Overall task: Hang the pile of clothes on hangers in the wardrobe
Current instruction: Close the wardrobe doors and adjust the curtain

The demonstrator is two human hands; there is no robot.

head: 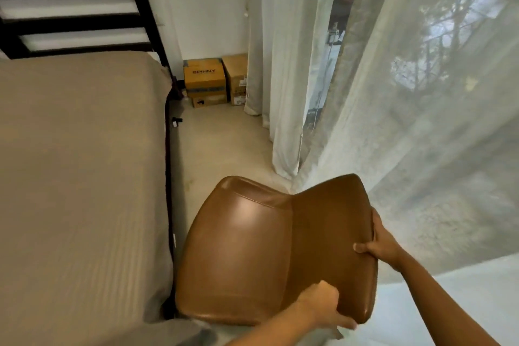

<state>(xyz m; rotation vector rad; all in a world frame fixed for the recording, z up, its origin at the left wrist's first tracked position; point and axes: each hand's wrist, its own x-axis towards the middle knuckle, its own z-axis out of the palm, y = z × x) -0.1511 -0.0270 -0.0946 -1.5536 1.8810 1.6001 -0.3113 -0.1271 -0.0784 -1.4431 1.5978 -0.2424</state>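
A brown leather chair (261,250) stands between the bed and the curtains, its backrest toward me. My left hand (323,307) grips the lower near corner of the backrest. My right hand (379,241) clasps the backrest's right edge, thumb on the front face. No pile of clothes, hangers or wardrobe show in this view.
A bed with a beige sheet (81,177) and a dark slatted headboard (75,14) fills the left. Cardboard boxes (214,81) sit in the far corner. Sheer white curtains (407,107) hang along the right. A strip of pale floor (222,146) runs between bed and curtains.
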